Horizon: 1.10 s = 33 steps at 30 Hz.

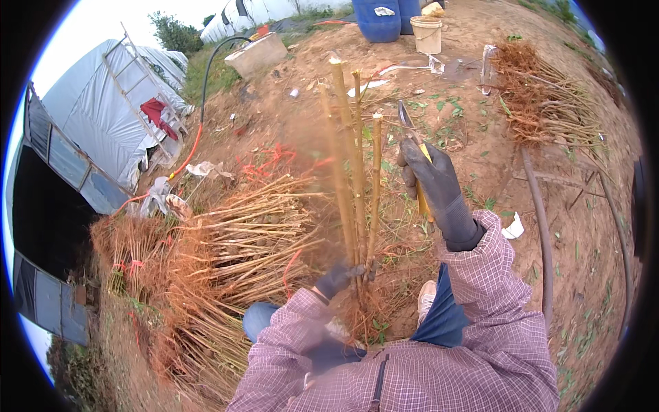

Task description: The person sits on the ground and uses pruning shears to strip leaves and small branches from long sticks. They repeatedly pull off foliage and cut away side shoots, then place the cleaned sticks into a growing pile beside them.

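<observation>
My left hand, in a dark glove, is closed round the lower part of several upright woody saplings. Their tops look cut off, and a tangle of reddish roots hangs below the grip. One stem on the left is smeared by motion. To the right of these stems, my gloved right hand is wrapped round a pair of pruning shears with yellow handles. The blades point up and away, apart from the stems.
Piled bundles of rooted saplings lie at the left, some tied with red string. Another bundle rests at the far right, near a dark hose. Blue barrels and a white bucket stand at the back.
</observation>
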### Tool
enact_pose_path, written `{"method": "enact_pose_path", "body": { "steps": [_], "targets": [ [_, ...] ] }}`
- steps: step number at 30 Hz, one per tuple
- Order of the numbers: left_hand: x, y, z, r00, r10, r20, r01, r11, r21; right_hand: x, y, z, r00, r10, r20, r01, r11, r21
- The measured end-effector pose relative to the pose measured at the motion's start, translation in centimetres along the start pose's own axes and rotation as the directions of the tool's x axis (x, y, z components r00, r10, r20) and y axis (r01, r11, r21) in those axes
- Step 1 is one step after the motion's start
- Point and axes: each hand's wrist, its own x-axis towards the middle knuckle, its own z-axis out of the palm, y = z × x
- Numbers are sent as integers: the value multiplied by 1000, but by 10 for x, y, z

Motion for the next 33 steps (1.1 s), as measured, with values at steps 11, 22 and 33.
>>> {"method": "enact_pose_path", "body": {
  "steps": [11,22,33],
  "targets": [
    [-2,1,3,1000,10,18,-7,992,-124,3,35,0,900,17,435,-31,999,26],
    [1,-3,0,997,-51,-55,52,999,11,13,21,14,985,-88,-146,94,995,31],
    [76,47,27,924,57,-377,40,969,245,-61,217,22,988,-153,-26,115,832,-544]
  ]
}}
